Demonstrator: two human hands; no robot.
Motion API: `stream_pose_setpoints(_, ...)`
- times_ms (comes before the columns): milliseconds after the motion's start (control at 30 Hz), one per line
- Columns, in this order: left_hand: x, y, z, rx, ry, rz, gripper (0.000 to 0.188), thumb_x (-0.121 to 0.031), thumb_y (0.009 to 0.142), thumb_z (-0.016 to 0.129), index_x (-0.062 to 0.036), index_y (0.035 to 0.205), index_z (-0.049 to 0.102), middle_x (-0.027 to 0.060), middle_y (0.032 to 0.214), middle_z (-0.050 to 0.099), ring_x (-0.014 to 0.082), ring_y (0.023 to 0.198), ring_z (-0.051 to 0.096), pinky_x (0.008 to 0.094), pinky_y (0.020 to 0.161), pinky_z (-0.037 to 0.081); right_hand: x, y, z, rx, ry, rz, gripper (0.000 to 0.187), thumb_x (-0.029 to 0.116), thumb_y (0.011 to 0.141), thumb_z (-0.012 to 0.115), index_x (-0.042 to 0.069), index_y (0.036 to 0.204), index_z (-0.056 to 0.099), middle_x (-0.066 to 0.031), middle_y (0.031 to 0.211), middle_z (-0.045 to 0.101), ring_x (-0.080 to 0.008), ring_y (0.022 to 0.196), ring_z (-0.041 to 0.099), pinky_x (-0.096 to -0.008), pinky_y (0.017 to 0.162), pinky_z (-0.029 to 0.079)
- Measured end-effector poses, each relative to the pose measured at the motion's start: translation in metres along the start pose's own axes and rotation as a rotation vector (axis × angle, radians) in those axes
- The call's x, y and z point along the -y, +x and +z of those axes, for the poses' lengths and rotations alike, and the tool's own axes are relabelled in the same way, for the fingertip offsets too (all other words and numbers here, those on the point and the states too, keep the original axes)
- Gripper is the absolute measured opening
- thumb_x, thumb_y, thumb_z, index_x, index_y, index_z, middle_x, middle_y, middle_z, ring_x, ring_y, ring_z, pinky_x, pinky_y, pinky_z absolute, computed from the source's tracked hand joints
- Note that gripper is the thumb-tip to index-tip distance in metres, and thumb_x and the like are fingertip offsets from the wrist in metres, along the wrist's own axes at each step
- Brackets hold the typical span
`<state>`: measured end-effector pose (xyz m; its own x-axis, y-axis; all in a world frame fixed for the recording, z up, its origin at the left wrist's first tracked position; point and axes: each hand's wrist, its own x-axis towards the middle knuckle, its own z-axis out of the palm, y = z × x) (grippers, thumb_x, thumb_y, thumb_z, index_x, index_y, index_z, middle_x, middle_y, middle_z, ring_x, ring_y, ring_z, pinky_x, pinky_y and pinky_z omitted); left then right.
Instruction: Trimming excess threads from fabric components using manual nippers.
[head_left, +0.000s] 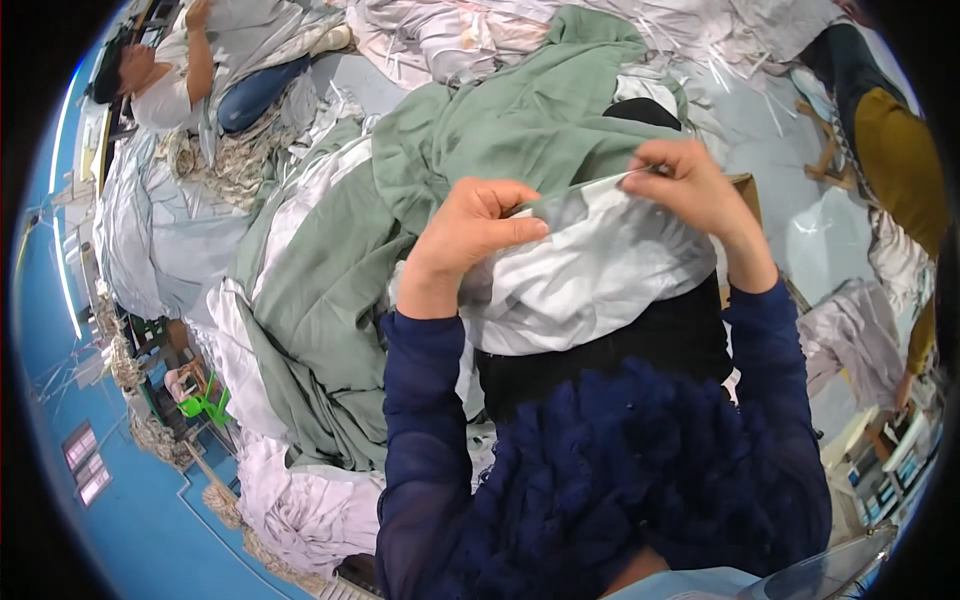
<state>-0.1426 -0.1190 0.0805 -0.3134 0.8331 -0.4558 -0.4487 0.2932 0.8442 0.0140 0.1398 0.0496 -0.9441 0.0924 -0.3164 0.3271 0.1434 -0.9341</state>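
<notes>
A large sage-green cloth [500,125] spreads over my lap and away to the far left. Its white side [590,265] lies folded toward me across my knees. My left hand [468,232] pinches the cloth's edge between thumb and fingers. Farther right, my right hand [690,188] is closed on the same edge, which runs fairly taut between the two. Something small and dark shows at the right fingertips, too small to make out.
At the far left a person [165,100] sits among piled fabric. Another person in mustard clothing [900,165] is at the right edge. Pale cloth heaps [450,40] lie beyond my lap, a greyish cloth [855,335] to the right, and a green plastic item [205,402] at left.
</notes>
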Motion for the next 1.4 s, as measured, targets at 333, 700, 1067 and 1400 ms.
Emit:
stream_pose_setpoints(333,0.008,0.0,0.006,0.088,0.254,-0.035,0.042,-0.01,0.085,0.075,-0.0084,0.067,0.038,-0.0101,0.068,0.034,0.002,0.061,0.028,0.0279,0.048,0.021,0.017,-0.072,-0.058,-0.462,-0.238,-0.097,0.015,0.007,0.088,0.07,0.001,0.078,0.06,0.0067,0.068,0.052,-0.0027,0.069,0.042,-0.0233,0.061,0.033)
stream_pose_setpoints(700,-0.002,-0.054,0.041,0.138,0.907,0.159,0.015,-0.011,0.08,0.07,-0.0009,0.086,0.061,0.017,0.067,0.051,0.0377,0.06,0.051,0.0425,0.055,0.038,0.05,-0.296,-0.12,-0.918,-0.322,-0.412,0.007,0.004,0.093,0.062,-0.001,0.088,0.06,-0.0031,0.086,0.057,-0.0104,0.08,0.05,-0.0242,0.073,0.035)
stream_pose_setpoints(1067,-0.023,-0.06,-0.003,-0.741,1.195,0.363,0.016,-0.009,0.081,0.071,-0.0034,0.095,0.069,0.0116,0.082,0.066,0.0351,0.078,0.066,0.0386,0.069,0.051,0.002,-0.133,-0.156,-0.723,-0.383,-0.301,0.014,0.014,0.096,0.065,0.0,0.094,0.065,0.0053,0.081,0.058,-0.0033,0.072,0.049,-0.0201,0.063,0.039)
stream_pose_setpoints(1400,0.031,0.007,0.099,-0.361,1.224,0.741,0.042,-0.017,0.075,0.082,-0.0051,0.112,0.066,0.0133,0.107,0.064,0.0344,0.096,0.062,0.0403,0.078,0.051,-0.052,-0.08,-0.163,-0.731,-0.293,-0.19,0.017,0.015,0.093,0.072,0.001,0.085,0.066,0.0093,0.075,0.054,-0.0013,0.07,0.042,-0.021,0.061,0.034)
